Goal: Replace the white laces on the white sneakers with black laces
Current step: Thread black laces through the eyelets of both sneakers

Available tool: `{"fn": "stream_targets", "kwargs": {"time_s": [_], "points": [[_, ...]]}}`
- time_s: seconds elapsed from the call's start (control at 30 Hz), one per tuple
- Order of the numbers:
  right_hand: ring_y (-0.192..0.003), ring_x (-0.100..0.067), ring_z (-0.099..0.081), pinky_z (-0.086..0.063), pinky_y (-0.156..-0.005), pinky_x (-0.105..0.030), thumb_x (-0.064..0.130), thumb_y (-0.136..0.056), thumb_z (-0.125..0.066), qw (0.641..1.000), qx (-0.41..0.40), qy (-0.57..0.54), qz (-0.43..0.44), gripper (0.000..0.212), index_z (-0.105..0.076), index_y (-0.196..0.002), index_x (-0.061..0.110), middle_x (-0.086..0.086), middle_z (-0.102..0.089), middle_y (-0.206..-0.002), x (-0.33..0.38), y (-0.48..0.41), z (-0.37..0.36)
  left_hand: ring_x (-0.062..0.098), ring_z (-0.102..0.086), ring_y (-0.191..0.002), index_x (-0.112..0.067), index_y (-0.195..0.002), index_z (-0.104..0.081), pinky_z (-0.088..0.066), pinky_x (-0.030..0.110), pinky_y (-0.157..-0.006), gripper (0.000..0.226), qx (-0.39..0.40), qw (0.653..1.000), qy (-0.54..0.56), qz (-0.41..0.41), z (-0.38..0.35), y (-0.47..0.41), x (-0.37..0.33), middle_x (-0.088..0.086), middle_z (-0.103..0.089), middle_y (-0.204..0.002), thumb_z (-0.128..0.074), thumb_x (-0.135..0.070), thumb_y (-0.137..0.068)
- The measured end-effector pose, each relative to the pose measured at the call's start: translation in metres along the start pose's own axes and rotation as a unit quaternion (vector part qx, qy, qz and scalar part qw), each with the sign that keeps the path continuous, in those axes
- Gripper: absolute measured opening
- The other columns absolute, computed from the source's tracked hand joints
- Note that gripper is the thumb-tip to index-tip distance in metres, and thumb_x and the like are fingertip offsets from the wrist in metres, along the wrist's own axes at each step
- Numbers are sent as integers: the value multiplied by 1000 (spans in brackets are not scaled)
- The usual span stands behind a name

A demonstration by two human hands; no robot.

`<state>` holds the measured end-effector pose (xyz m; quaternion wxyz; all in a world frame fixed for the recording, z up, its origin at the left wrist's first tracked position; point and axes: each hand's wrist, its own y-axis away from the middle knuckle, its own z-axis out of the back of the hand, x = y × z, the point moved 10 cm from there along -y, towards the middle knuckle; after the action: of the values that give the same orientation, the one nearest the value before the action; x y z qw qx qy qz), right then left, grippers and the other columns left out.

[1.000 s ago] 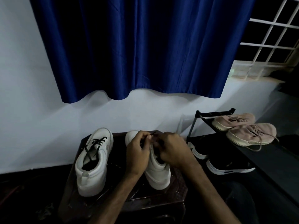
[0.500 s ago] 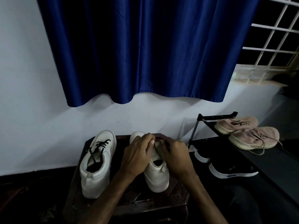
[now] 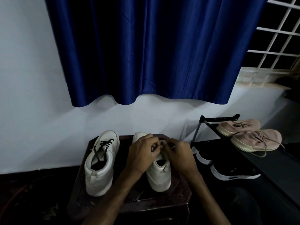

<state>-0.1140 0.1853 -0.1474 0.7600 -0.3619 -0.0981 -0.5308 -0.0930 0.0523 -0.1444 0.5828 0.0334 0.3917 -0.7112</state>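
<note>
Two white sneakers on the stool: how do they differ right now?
The left sneaker stands untouched; the right sneaker has the left hand and right hand gripping its upper. The left sneaker shows a black lace across its front eyelets, ends loose; the right sneaker's lacing is hidden under the fingers. Shared: both white, upright on the dark stool, toes toward the wall.
</note>
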Motion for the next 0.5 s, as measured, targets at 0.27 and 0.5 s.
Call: {"fn": "stream_targets", "kwargs": {"time_s": [0.27, 0.5], "points": [[-74, -17, -69, -53, -62, -37, 33, -90, -60, 1000, -5, 3, 6, 16, -71, -94, 21, 0, -73, -83, 1, 0, -2, 2, -58, -83, -28, -83, -63, -48, 26, -63, 9, 11, 1000, 9, 18, -1, -1, 5, -14, -61, -89, -63, -37, -86], [-81, 1, -66, -52, -72, -23, 34, -95, -54, 992, 57, -104, -43, 17, -71, -98, 35, 17, -72, -85, -4, 0, -7, 6, -60, -84, -29, -86, -65, -48, 28, -65, 14, 1, 995, -22, 93, -1, -4, 16, -12, -64, -90, -61, -43, -86]]}}
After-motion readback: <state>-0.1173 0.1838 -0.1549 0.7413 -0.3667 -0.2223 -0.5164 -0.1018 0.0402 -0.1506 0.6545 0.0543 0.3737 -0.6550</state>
